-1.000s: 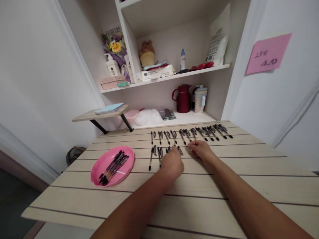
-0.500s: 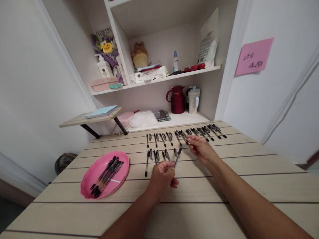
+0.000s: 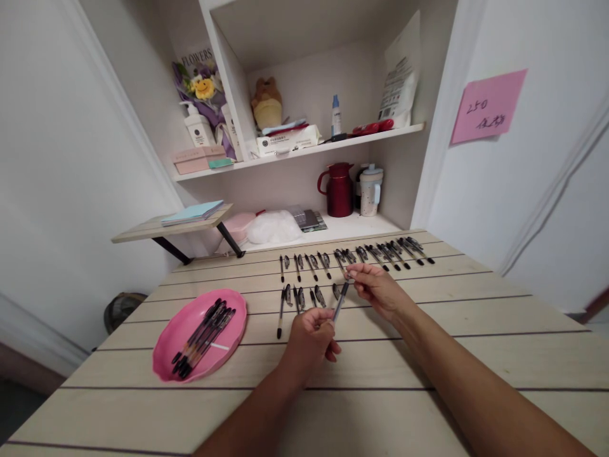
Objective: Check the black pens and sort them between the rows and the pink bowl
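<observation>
My left hand (image 3: pixel 311 333) is closed on the clear barrel of a pen (image 3: pixel 341 301), held slanted with its black grip end pointing up and away from me. At that upper end, my right hand (image 3: pixel 373 287) pinches thumb and forefinger around something tiny, mostly hidden by the fingertips. Beyond the hands, uncapped pens (image 3: pixel 311 268) lie in a back row with black caps (image 3: pixel 326 260) beside them. A shorter front row holds another pen (image 3: pixel 280 314) and several caps (image 3: pixel 320 296); my left hand partly covers this row. One cap (image 3: pixel 337 291) lies just behind the held pen.
On the left, a pink scalloped tray (image 3: pixel 164 355) holds several capped black pens (image 3: pixel 204 339) and a small white strip. Behind it stands a small raised shelf (image 3: pixel 137 231) with blue paper. White shelving with a red jug (image 3: pixel 339 190) and a tumbler (image 3: pixel 370 193) borders the table's back.
My right hand has moved left and slightly toward me, bringing its pinched fingertips to the upper end of the pen. My left hand holds the pen almost still.
</observation>
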Available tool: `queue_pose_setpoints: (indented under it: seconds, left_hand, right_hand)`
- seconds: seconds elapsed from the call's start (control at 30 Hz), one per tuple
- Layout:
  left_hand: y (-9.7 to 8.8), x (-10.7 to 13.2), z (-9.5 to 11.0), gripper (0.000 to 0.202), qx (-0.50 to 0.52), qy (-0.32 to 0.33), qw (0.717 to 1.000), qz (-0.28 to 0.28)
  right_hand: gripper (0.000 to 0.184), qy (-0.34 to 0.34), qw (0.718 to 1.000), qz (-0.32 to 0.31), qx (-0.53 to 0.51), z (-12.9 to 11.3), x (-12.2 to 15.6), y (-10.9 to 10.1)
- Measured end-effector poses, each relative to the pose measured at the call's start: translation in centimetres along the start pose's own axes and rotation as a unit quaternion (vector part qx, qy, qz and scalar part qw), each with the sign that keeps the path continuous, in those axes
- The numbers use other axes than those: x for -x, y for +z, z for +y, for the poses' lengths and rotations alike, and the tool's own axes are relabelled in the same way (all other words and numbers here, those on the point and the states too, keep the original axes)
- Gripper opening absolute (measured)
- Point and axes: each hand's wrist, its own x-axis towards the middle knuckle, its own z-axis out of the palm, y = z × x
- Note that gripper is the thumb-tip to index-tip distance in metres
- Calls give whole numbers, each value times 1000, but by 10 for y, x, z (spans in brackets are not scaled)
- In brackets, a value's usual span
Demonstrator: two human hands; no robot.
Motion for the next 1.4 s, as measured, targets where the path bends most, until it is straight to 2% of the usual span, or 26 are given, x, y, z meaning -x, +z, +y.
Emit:
queue_pose_setpoints:
  seconds: [0.6, 0.83, 1.0, 1.13, 1.3, 1.4]
  left_hand:
    - [3, 4, 0, 25, 1, 22, 999, 24]
    - [5, 0, -5, 21, 36, 42, 998, 39]
    - [2, -1, -3, 18, 55, 31, 998, 4]
    - [-1, 0, -1, 21, 59, 30, 998, -6]
    - [-3, 1, 0, 22, 73, 36, 997, 2]
    - [-3, 1, 0, 21, 74, 34, 997, 0]
  right_hand:
    - [33, 20, 1000, 10, -12, 5, 5, 11]
    - [30, 36, 998, -48, -27, -1, 10, 14]
    - [21, 90, 988, -121, -29, 3, 16, 19]
    - [23, 106, 982, -156, -30, 6, 21, 24]
    - [28, 80, 985, -148, -46, 3, 22, 25]
    - [24, 65, 990, -128, -14, 3, 20, 24]
